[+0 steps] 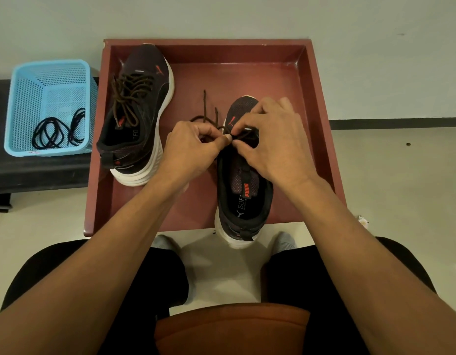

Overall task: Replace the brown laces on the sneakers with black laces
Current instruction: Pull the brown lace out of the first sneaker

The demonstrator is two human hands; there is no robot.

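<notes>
Two dark sneakers with white soles lie in a red-brown tray. The left sneaker leans on its side, threaded with a brown lace. The right sneaker stands upright with its heel over the tray's front edge. Its brown lace is mostly pulled out and trails onto the tray beside the toe. My left hand pinches this lace over the lower eyelets. My right hand pinches the lace too, fingertips meeting the left thumb. Black laces lie coiled in a blue basket.
The basket stands on a dark bench left of the tray. The tray sits on a pale floor against a light wall. My knees in black shorts and grey socks are at the tray's near edge.
</notes>
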